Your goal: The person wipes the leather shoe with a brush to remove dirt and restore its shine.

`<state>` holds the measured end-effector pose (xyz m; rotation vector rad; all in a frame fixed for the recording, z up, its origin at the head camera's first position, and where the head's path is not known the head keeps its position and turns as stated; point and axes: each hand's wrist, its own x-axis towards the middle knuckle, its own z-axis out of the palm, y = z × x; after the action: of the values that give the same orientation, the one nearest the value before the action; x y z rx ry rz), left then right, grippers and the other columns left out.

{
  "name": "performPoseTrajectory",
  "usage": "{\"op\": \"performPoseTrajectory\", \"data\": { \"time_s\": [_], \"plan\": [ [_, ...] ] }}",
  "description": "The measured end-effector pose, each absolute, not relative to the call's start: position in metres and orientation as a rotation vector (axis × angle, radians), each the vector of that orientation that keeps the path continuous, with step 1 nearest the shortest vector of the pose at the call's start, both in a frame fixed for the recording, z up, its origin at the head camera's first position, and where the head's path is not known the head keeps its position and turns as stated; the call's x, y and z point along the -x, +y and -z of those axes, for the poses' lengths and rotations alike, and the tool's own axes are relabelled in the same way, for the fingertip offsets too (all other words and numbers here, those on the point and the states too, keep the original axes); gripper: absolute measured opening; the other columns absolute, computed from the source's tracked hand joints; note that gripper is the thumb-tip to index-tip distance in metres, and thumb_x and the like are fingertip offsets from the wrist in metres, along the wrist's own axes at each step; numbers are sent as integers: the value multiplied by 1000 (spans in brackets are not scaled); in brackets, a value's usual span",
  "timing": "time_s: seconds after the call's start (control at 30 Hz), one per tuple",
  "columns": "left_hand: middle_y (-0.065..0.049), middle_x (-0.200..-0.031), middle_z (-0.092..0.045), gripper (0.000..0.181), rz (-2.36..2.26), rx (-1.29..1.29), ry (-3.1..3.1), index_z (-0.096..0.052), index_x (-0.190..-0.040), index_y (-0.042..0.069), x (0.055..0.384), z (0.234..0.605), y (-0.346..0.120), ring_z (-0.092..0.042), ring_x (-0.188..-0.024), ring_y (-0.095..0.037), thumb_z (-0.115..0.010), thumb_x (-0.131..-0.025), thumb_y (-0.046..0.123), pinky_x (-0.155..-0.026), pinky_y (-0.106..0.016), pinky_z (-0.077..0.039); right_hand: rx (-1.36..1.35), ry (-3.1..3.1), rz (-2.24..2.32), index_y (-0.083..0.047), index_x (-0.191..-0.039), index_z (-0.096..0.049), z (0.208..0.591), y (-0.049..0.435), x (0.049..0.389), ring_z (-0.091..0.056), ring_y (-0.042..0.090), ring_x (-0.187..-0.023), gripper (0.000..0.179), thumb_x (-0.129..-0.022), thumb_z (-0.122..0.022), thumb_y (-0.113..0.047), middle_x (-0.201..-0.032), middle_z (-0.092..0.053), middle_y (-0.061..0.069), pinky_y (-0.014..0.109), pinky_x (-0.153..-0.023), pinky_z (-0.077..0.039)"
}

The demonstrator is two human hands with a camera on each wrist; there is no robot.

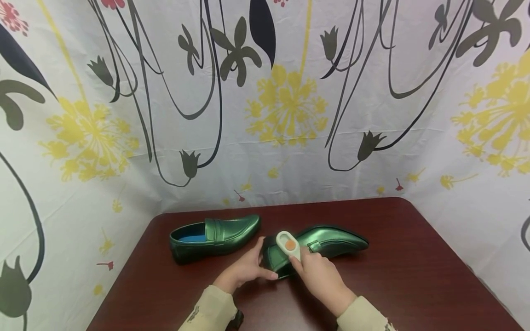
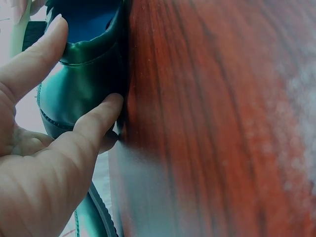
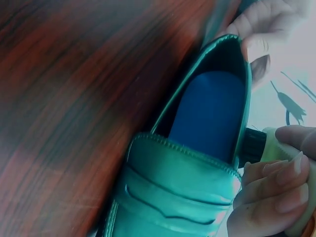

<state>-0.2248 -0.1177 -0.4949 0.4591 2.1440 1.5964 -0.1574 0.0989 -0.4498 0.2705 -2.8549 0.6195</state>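
Right hand (image 1: pixel 320 276) grips brush (image 1: pixel 285 237) against shoe (image 1: pixel 331 240) | left hand (image 1: pixel 247 265) grips shoe's heel | brushing seemingly underway, unfinished | second shoe (image 1: pixel 227 235), left of it, untouched

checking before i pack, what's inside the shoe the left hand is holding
A blue insole shows in the heel end of the green shoe the left hand holds. The upper covers the toe end, so its inside is hidden.

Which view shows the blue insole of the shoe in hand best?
The right wrist view: it looks into the shoe, so the insole shows clearly. The left wrist view catches only a cut-off blue patch; in the head view it's hidden.
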Motion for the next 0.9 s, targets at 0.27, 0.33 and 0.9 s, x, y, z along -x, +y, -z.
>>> {"op": "performPoseTrajectory", "data": {
  "time_s": [0.27, 0.33, 0.9],
  "plan": [
    [-9, -162, -33, 109, -1618, -508, 2115, -19, -159, 15, 226, 496, -118, -27, -154, -30, -88, -75, 4, -118, -47, -35, -371, -2790, -573, -2, -97, -61, 455, 87, 155, -48, 11, -42, 33, -100, -63, -35, -56, -53, 1, 25, -38, -34],
    [-11, -167, -23, 115, -1621, -496, 2108, -11, -162, 10, 225, 497, -118, -21, -155, -33, -87, -76, 4, -119, -48, -33, -384, -2789, -571, -2, -95, -61, 456, 84, 154, -45, 10, -41, 32, -100, -63, -34, -54, -50, -1, 23, -37, -32],
    [-5, -151, -47, 110, -1602, -566, 2216, -20, -160, 13, 224, 501, -120, -42, -137, -22, -88, -74, 3, -116, -50, -31, -439, -2764, -569, -8, -88, -55, 466, 61, 148, -52, 17, -43, 30, -98, -65, -35, -57, -56, 4, 31, -38, -34]
  ]
}}
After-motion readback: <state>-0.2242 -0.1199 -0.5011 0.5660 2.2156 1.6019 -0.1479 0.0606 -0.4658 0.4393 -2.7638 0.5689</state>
